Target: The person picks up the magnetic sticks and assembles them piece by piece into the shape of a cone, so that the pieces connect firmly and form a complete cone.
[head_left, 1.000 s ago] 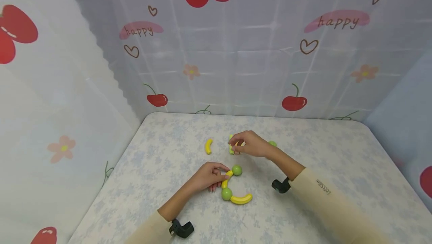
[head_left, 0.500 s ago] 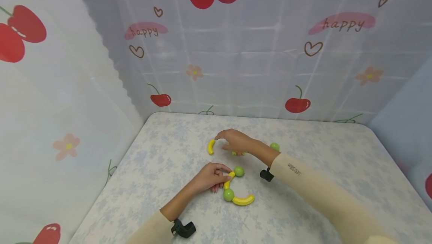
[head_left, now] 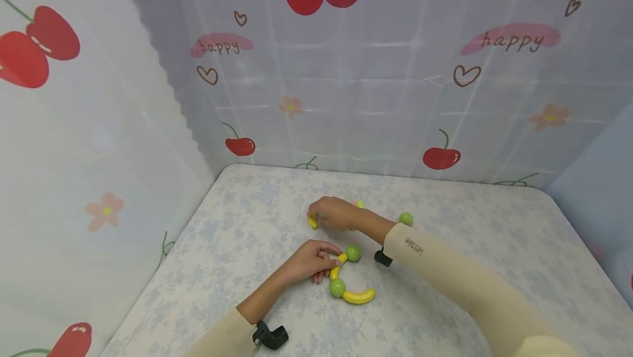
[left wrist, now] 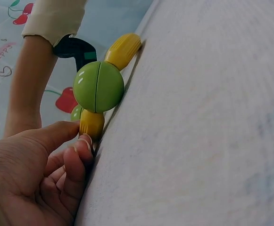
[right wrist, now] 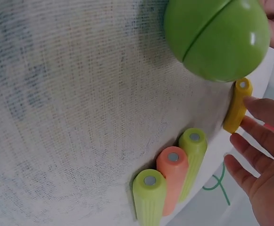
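Note:
Pinched lightly between my left hand's (head_left: 309, 262) thumb and fingers is a curved yellow toy building rod (head_left: 334, 273). A green ball (head_left: 353, 252) joins its far end and another green ball (head_left: 338, 288) its near end. From the near ball a second curved yellow rod (head_left: 359, 297) runs right, so the chain makes a C on the table. Farther back, my right hand (head_left: 336, 213) has its thumb and fingertips on a loose curved yellow rod (right wrist: 237, 106), which lies on the table with a grey disc in its end. The hand partly covers it in the head view.
Behind the right hand lie two lime-green straight rods, one nearer (right wrist: 150, 200) and one farther (right wrist: 193, 157), with a pink rod (right wrist: 173, 181) between them. A loose green ball (head_left: 406, 219) sits beside the right forearm. A cherry-patterned curtain (head_left: 346, 82) borders the table's back.
My right hand has moved left from above the straight rods to the loose yellow rod and grasped it. The left hand keeps its hold on the chain. The head view has shifted slightly.

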The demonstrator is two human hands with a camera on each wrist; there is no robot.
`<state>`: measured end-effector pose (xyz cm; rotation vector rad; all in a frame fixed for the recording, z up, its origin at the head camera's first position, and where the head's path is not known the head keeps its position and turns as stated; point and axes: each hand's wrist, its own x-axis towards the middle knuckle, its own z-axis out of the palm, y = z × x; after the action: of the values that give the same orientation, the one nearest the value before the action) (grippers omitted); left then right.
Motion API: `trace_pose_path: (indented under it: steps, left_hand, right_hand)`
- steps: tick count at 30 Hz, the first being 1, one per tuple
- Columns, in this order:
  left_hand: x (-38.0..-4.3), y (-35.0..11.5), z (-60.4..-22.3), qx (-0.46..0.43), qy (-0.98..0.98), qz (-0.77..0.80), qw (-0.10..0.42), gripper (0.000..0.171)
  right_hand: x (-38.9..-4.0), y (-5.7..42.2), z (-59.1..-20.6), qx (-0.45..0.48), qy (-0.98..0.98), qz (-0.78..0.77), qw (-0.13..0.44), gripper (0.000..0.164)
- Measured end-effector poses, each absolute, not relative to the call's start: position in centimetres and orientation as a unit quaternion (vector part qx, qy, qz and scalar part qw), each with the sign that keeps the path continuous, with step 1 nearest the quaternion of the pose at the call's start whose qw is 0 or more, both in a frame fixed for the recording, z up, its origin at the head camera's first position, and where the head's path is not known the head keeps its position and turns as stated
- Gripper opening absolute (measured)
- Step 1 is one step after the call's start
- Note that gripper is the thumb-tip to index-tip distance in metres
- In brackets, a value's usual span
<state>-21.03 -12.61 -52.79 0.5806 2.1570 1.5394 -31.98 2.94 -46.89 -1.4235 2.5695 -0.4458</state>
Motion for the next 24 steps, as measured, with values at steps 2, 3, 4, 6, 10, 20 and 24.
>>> trace_pose_path:
  steps: [2,3,4,6,10,20,24]
  left_hand:
    - [-21.0,-12.6,-52.7,0.208,0.777,0.554,0.213,0.024]
    - [-21.0,-12.6,-52.6,0.208,0.778,0.554,0.214,0.024]
    - [-20.9,-12.6,-52.6,0.207,0.778,0.553,0.214,0.024]
    - [-20.9,-12.6,-52.5,0.205,0.780,0.551,0.214,0.024]
    - [-20.8,-12.6,-52.4,0.202,0.782,0.549,0.213,0.023]
    - [-20.7,-12.6,-52.6,0.198,0.782,0.552,0.211,0.019]
    - [-20.8,-12.6,-52.8,0.198,0.780,0.555,0.210,0.019]
  right_hand:
    - [-31.9,2.8,-46.8,-0.474,0.868,-0.134,0.071,0.027]
    - [-31.9,2.7,-46.8,-0.470,0.871,-0.127,0.066,0.026]
    - [-31.9,2.6,-46.8,-0.467,0.874,-0.118,0.061,0.026]
    - [-31.9,2.5,-46.7,-0.464,0.878,-0.103,0.056,0.025]
    - [-31.9,2.4,-47.0,-0.456,0.885,-0.083,0.051,0.021]
    - [-31.8,2.9,-47.6,-0.441,0.887,-0.123,0.059,0.007]
    - [-31.5,3.6,-46.9,-0.426,0.888,-0.159,0.067,0.006]
